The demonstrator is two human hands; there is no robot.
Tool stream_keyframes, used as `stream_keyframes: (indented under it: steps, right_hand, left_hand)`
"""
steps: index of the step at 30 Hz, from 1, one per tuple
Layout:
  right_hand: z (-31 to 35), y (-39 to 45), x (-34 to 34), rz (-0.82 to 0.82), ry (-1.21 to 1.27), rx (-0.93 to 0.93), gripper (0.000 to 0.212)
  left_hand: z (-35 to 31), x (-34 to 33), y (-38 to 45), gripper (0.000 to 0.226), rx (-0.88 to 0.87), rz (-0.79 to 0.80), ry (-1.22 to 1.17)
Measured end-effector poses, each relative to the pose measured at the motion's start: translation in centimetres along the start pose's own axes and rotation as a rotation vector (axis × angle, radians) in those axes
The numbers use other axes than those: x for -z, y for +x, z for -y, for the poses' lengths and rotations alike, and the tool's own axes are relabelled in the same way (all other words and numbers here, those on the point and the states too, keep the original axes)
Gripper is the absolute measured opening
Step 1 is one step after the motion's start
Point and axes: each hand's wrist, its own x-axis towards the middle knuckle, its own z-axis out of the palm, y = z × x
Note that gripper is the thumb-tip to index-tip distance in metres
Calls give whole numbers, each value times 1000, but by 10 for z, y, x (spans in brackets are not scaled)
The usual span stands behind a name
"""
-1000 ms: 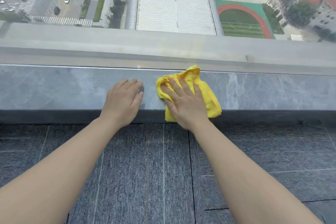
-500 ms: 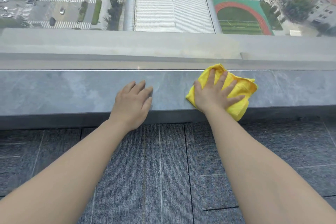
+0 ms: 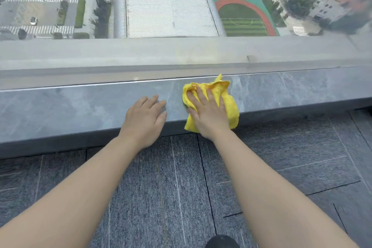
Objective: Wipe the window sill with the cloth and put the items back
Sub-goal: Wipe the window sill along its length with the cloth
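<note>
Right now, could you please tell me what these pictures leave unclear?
- Head view: the right hand covers the middle of the cloth.
- The window sill is cut off by both side edges.
- No items to put back are in view.

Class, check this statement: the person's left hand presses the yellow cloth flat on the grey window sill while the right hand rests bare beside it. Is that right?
Not quite. The head view shows the right hand pressing the yellow cloth on the grey window sill, while the left hand rests bare beside it.
</note>
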Motion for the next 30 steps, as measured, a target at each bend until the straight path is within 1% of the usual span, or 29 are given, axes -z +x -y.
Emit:
stream_keyframes:
  steps: [1,5,7,9,13,17,18,21,22,23,25,28,30]
  right_hand:
    - [-3,-5,1,25,-1,-11,50]
    - [-1,-17,10,125,9,-124,52]
    - [2,-17,17,189,37,-178,53]
    - [-2,-12,19,209,65,-222,54]
    - [-46,-5,18,133,47,-302,59]
    - [-81,7,18,36,79,-384,70]
    - [-82,11,18,19,96,-408,72]
    - [-75,27,20,-22,164,-480,76]
    - [-73,31,20,-21,175,-474,75]
    - [-71,35,19,-20,165,-440,74]
    - [-72,37,16,-22,108,-287,70]
    - [-91,30,12,-46,-19,66,61]
    - [-113,24,13,-41,-87,338,61]
  left_hand:
    - [-2,2,-3,44,-15,12,-11]
    - [2,23,-17,44,-55,81,-11]
    - [3,34,-22,45,-51,111,1]
    - [0,36,-22,45,-38,114,15]
    - [-23,8,-7,46,-18,93,12]
    - [-54,-26,20,47,7,39,27]
    - [-61,-32,25,50,15,18,37]
    - [-80,-44,39,77,55,-82,63]
    - [-83,-48,42,82,72,-113,75]
    - [-84,-52,45,85,94,-139,85]
    - [-85,-58,47,86,138,-166,83]
    - [-90,-63,44,85,178,-159,108]
    - [-97,-62,46,76,224,-161,104]
